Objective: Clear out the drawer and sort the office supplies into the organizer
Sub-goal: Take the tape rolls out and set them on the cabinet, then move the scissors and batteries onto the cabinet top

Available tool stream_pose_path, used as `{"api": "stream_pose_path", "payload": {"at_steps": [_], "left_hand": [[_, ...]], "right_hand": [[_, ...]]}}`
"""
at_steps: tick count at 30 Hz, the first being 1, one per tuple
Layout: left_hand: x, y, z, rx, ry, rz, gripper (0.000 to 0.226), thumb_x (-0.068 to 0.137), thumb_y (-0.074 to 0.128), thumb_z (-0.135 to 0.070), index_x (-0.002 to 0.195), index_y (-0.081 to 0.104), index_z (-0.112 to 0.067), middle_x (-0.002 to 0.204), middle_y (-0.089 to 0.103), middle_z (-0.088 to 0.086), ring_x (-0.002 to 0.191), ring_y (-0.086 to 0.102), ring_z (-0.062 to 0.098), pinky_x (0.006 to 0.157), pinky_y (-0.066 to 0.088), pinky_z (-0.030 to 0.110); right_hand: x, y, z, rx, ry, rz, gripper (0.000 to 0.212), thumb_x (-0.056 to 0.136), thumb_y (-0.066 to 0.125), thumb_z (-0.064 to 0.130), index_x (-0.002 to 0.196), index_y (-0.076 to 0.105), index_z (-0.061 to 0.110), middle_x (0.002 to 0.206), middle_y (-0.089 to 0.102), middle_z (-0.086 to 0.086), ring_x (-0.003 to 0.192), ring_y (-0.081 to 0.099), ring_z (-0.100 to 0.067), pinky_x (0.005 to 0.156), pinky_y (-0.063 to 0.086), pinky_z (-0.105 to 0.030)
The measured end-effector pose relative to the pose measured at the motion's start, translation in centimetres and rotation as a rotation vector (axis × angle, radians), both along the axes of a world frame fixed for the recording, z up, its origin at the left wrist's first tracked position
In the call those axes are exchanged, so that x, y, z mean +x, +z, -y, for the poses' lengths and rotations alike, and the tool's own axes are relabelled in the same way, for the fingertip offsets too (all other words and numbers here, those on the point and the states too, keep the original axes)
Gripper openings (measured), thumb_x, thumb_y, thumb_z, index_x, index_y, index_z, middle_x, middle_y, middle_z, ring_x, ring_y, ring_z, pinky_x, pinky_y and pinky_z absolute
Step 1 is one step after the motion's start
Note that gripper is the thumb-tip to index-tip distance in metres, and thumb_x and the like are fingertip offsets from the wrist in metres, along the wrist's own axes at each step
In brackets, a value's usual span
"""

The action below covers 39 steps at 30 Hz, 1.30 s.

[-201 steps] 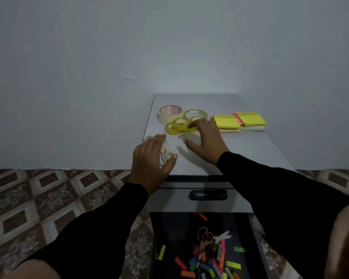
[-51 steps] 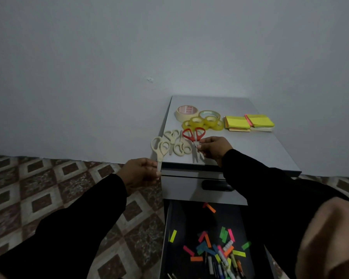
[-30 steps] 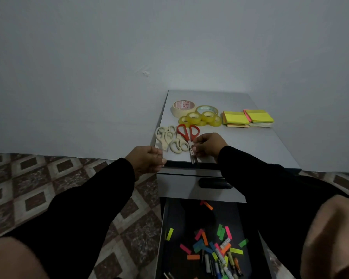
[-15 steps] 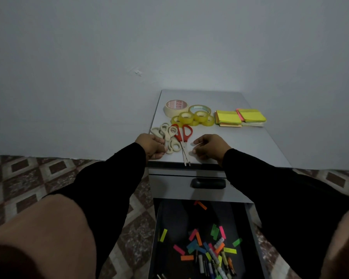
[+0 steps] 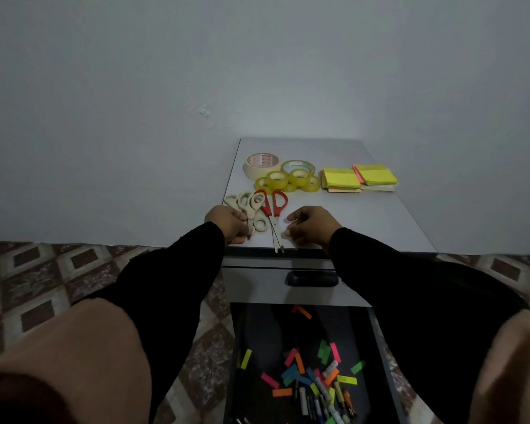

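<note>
Several beige-handled scissors [image 5: 251, 206] lie bunched at the front left of the grey cabinet top [image 5: 364, 221]. My left hand [image 5: 230, 224] grips them at the blade end. Red-handled scissors [image 5: 273, 203] lie just to their right, with the blade tips over the front edge. Beside those blades, my right hand [image 5: 309, 228] rests on the top with loosely curled fingers and holds nothing. Below, the open drawer [image 5: 383, 347] holds scattered coloured paper flags [image 5: 297, 365] and several pens and markers [image 5: 318, 396].
A masking tape roll [image 5: 261, 165] and several clear tape rolls [image 5: 291, 179] sit behind the scissors. Yellow sticky note pads [image 5: 358, 179] lie at the back right. A shut upper drawer with a dark handle [image 5: 312, 279] sits above the open one. Patterned floor tiles surround the cabinet.
My left hand brought a beige pair up from beside the cabinet and set it with the others. My right hand laid the red scissors down and let go.
</note>
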State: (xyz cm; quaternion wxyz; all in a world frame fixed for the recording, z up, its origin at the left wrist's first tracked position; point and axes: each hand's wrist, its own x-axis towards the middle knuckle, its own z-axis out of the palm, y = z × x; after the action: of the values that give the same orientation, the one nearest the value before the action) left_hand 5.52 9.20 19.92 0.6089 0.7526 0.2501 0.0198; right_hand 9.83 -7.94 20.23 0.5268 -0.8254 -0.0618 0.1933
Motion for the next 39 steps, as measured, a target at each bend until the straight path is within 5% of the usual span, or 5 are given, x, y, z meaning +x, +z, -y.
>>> {"api": "stream_pose_path", "payload": {"at_steps": [17,26,31,35,39], "left_hand": [[-10.8,-1.7,4.2,0.107,-0.275,0.323,0.024,0.082,0.066,0.000,0.103,0.060,-0.010,0.082,0.055,-0.001,0.068,0.056,0.007,0.059,0.049,0.017],[-16.3,-12.9,7.1,0.132,-0.371,0.109,0.046,0.077,0.071,0.002,0.118,0.055,-0.009,0.099,0.054,-0.003,0.093,0.051,0.007,0.074,0.043,0.008],[-17.3,-19.0,8.0,0.203,-0.394,-0.002,0.055,0.074,0.075,-0.003,0.125,0.054,-0.008,0.115,0.056,0.006,0.105,0.054,0.017,0.086,0.045,0.019],[-16.8,-22.3,8.4,0.270,-0.421,-0.050,0.059,0.072,0.078,-0.005,0.125,0.054,-0.007,0.123,0.057,0.012,0.115,0.054,0.025,0.097,0.045,0.032],[-15.3,-24.8,8.7,0.388,-0.489,-0.109,0.061,0.073,0.078,-0.009,0.129,0.052,-0.009,0.128,0.054,0.011,0.115,0.054,0.024,0.093,0.040,0.024]], "right_hand": [[-8.3,0.1,6.8,0.047,0.107,0.130,0.032,0.082,0.063,-0.006,0.110,0.056,0.005,0.079,0.058,0.000,0.068,0.056,-0.009,0.055,0.048,-0.017],[-12.6,-8.6,12.3,-0.143,0.157,0.075,0.039,0.077,0.069,-0.007,0.110,0.055,0.007,0.091,0.058,-0.005,0.086,0.057,-0.015,0.067,0.049,-0.014],[-13.6,-15.6,14.2,-0.277,0.166,0.024,0.036,0.074,0.069,-0.006,0.104,0.057,0.010,0.096,0.062,-0.007,0.088,0.061,-0.026,0.088,0.052,-0.043],[-13.8,-19.7,14.9,-0.350,0.153,-0.009,0.035,0.078,0.068,-0.002,0.110,0.059,0.005,0.104,0.063,-0.010,0.091,0.058,-0.018,0.084,0.048,-0.031],[-12.9,-22.7,14.8,-0.353,0.170,-0.100,0.035,0.078,0.065,-0.006,0.108,0.057,0.012,0.099,0.060,-0.004,0.084,0.058,-0.019,0.076,0.049,-0.033]]}}
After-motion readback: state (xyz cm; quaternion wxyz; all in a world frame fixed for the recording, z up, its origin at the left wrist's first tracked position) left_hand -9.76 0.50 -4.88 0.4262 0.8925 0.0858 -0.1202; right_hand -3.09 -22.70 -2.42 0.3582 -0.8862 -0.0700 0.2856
